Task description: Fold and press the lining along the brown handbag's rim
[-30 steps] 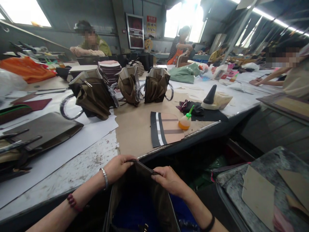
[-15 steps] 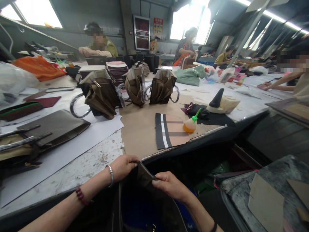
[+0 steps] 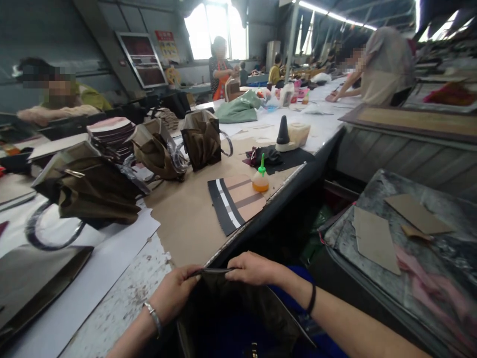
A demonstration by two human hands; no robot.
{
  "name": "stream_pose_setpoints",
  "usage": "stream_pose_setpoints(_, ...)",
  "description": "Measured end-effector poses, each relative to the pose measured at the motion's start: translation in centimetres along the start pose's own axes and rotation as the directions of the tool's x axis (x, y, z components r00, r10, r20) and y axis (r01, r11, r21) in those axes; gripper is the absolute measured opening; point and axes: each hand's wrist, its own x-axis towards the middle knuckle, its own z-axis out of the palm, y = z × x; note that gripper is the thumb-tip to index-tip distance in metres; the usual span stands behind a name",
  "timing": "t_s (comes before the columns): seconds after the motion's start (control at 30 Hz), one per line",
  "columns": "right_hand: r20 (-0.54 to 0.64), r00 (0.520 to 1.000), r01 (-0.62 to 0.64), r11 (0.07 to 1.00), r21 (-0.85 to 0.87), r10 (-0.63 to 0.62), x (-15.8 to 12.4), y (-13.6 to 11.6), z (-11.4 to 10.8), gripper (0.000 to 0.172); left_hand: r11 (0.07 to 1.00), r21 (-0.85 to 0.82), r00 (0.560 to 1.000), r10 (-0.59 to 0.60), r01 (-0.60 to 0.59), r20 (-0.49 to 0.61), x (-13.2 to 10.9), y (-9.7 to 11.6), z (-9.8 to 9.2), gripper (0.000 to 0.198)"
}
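A dark bag with its mouth open lies low in front of me, below the table's edge. My left hand pinches its rim between thumb and fingers. Just to the right, my right hand grips the same rim, and a short stretch of edge runs taut between them. The bag's inside is dark, and a small metal piece shows near the bottom of the view. On the table beyond lie a striped curved panel and a squeeze bottle of orange liquid with a green spout.
Brown bags with ring handles stand at left, before a stack of cut pieces. A black cone and a green cloth lie farther back. Card pieces rest on a grey surface at right. Other people work around the tables.
My view has turned right, so the table's things appear farther left. Both hands keep hold of the bag's rim, and the stretch between them has gone from slanting to nearly level.
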Motion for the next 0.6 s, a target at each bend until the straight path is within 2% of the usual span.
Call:
stream_pose_setpoints(0.13,-0.132,0.991,0.001,0.983,-0.182,-0.026,0.4,-0.1,-0.1,0.021,0.996,-0.084,0.998,0.012,-0.008,0.058,0.2,-0.2,0.1,0.035)
stream_pose_setpoints(0.27,-0.136,0.988,0.041,0.971,-0.236,-0.075,0.5,-0.1,0.0,0.021,0.994,-0.109,0.999,-0.005,0.01,0.053,0.2,-0.2,0.2,0.035)
stream_pose_setpoints(0.37,-0.119,0.987,0.068,0.952,-0.297,-0.107,0.6,-0.6,-0.2,0.027,0.996,-0.086,0.999,-0.009,0.013,0.049,0.4,-0.3,0.2,0.034)
stream_pose_setpoints(0.5,-0.099,0.989,0.055,0.888,-0.456,-0.113,1.2,-1.4,-0.3,0.033,0.993,-0.121,0.998,-0.006,0.015,0.07,0.8,-0.5,0.4,0.032)
stream_pose_setpoints(0.6,-0.098,0.989,0.053,0.869,-0.492,-0.115,1.5,-1.4,-0.1,0.035,0.994,-0.113,0.997,-0.004,0.012,0.074,0.9,-0.4,0.4,0.031)
